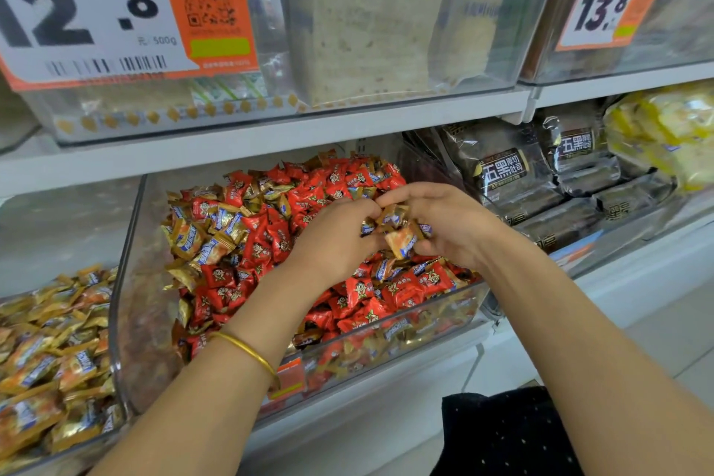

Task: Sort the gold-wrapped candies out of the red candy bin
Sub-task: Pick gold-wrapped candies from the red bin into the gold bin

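White shelf [270, 143], running above and beneath the red candy bin [131, 282], carrying a row of clear tubs. The bin itself: clear plastic, open towards the person, heaped high. Just left of the bin, a neighbouring tub [46, 359] filled with gold wrappers only, by judgement the proper home for the strays and close enough for a short carry. Just right of the bin, dark packets [502, 170]; above the bin, a large price tag [77, 12] on the upper tub.

Inside the bin, red candies [359, 294] in a mound across the middle and right. Gold-wrapped candies [208, 240] mixed in, thickest along the bin's left side, thinner at the back and under the front wall; sorting far from finished, by the look of it.

Over the middle of the bin, both hands together. Left hand [336, 240] with fingers curled, pinching the edge of a gathered handful [402, 240] of gold wrappers. Right hand [452, 224] cupped round the same handful from the other side, fingers closed on it. Held jointly, probably to collect several for one trip out of the bin instead of many. Thin gold bangle [247, 352] on the left wrist, in front of the bin's front wall.
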Tool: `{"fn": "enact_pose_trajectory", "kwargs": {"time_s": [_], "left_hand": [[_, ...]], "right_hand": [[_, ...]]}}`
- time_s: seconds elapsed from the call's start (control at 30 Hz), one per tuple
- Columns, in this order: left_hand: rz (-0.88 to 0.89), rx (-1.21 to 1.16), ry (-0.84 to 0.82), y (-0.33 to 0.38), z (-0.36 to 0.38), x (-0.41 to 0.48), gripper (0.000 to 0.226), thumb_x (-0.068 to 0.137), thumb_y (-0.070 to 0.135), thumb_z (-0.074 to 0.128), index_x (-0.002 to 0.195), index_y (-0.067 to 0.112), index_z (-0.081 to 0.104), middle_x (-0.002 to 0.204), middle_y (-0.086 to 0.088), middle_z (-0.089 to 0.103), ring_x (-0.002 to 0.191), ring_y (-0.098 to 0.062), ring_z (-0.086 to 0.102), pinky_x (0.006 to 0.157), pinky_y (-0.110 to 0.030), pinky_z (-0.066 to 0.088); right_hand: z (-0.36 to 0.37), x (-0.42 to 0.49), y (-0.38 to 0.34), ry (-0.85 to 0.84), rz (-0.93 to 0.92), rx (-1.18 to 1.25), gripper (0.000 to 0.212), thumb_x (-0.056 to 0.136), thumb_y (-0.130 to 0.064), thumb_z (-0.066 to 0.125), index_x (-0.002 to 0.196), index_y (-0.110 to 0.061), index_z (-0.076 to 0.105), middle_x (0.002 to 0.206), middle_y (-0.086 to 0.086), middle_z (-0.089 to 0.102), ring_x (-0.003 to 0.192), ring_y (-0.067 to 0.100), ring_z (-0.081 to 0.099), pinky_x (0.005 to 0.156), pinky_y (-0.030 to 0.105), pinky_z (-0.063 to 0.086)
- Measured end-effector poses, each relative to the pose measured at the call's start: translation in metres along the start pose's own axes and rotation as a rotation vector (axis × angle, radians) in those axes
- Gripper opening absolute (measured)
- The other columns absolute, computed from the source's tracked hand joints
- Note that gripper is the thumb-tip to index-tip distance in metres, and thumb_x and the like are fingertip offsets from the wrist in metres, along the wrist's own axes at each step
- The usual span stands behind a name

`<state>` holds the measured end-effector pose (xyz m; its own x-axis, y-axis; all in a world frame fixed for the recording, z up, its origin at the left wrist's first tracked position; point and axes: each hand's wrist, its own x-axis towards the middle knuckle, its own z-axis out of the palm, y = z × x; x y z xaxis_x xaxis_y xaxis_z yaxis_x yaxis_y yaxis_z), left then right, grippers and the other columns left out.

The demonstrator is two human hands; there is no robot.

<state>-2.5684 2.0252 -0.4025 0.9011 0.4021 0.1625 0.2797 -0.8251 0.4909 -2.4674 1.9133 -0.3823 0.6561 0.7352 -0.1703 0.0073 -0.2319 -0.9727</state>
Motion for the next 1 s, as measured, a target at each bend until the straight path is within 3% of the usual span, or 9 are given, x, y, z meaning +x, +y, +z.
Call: {"fn": "enact_pose_trajectory", "kwargs": {"time_s": [0.13,0.27,0.4,0.5,0.53,0.63,0.77,0.87,1.0], "left_hand": [[-0.025,-0.05,0.106,-0.001,-0.004,0.0,0.015,0.089,0.028,0.059,0.1,0.018,0.056,0.105,-0.003,0.057,0.091,-0.019,0.052,0.068,-0.03,0.039],[-0.067,-0.126,0.166,-0.006,-0.011,-0.002,0.016,0.091,0.027,0.057,0.095,0.016,0.046,0.09,-0.002,0.055,0.071,-0.017,0.05,0.057,-0.026,0.035],[-0.023,-0.088,0.148,-0.008,-0.011,-0.004,0.021,0.091,0.016,0.054,0.11,0.024,0.047,0.092,-0.003,0.058,0.061,-0.016,0.049,0.061,-0.031,0.04],[0.007,0.074,0.076,-0.009,-0.008,-0.001,0.043,0.096,0.021,0.047,0.136,0.035,0.043,0.127,-0.001,0.052,0.114,-0.023,0.05,0.096,-0.037,0.042],[0.012,0.13,0.055,-0.009,-0.006,0.0,0.043,0.097,0.024,0.046,0.138,0.037,0.041,0.127,-0.002,0.051,0.12,-0.025,0.045,0.099,-0.038,0.04],[0.02,0.277,-0.017,-0.007,0.001,0.001,0.043,0.097,0.03,0.046,0.138,0.038,0.039,0.118,-0.002,0.051,0.117,-0.025,0.043,0.093,-0.039,0.043],[-0.009,0.289,0.027,-0.005,0.0,0.001,0.032,0.094,0.028,0.05,0.126,0.028,0.051,0.12,-0.003,0.053,0.114,-0.025,0.046,0.088,-0.041,0.046],[-0.012,0.235,0.075,-0.004,-0.001,0.0,0.017,0.092,0.027,0.055,0.108,0.019,0.056,0.112,-0.004,0.056,0.105,-0.025,0.05,0.081,-0.038,0.045],[-0.003,0.151,0.096,-0.005,-0.003,-0.004,0.011,0.092,0.022,0.056,0.1,0.016,0.053,0.103,-0.003,0.05,0.099,-0.022,0.046,0.078,-0.033,0.04]], "right_hand": [[-0.002,0.001,-0.005,0.099,0.127,0.357,0.042,0.091,0.004,0.029,0.085,-0.005,0.07,0.101,0.017,0.059,0.056,0.015,0.049,0.034,0.018,0.034],[-0.006,0.0,-0.005,0.082,0.176,0.613,0.023,0.091,-0.024,0.055,0.088,-0.004,0.067,0.115,0.013,0.056,0.069,0.014,0.041,0.034,0.016,0.033],[-0.004,-0.001,-0.001,0.12,-0.012,0.134,0.007,0.088,-0.01,0.063,0.082,-0.013,0.061,0.075,0.002,0.054,0.054,0.01,0.045,0.034,0.016,0.033],[-0.004,0.0,0.003,0.179,-0.161,-0.346,0.013,0.093,-0.008,0.055,0.092,-0.013,0.067,0.076,0.002,0.057,0.057,0.011,0.048,0.037,0.017,0.042],[-0.003,0.0,0.003,0.177,-0.184,-0.422,0.012,0.093,-0.011,0.056,0.094,-0.012,0.068,0.08,0.005,0.061,0.059,0.011,0.05,0.039,0.018,0.043],[-0.002,0.0,0.003,0.104,-0.177,-0.429,0.019,0.086,-0.025,0.067,0.098,-0.01,0.07,0.097,0.016,0.068,0.068,0.013,0.055,0.043,0.017,0.046],[0.003,0.003,0.004,0.055,-0.169,-0.682,0.056,0.077,-0.029,0.076,0.124,-0.003,0.058,0.122,0.012,0.061,0.086,0.014,0.06,0.059,0.016,0.048],[0.009,0.009,0.006,0.088,-0.169,-0.861,0.055,0.078,-0.028,0.075,0.122,0.001,0.059,0.127,0.014,0.058,0.113,0.024,0.057,0.092,0.031,0.047],[0.011,0.015,0.008,0.091,-0.167,-0.961,0.055,0.08,-0.027,0.073,0.128,-0.006,0.055,0.127,0.01,0.057,0.115,0.024,0.055,0.095,0.033,0.046]]}}
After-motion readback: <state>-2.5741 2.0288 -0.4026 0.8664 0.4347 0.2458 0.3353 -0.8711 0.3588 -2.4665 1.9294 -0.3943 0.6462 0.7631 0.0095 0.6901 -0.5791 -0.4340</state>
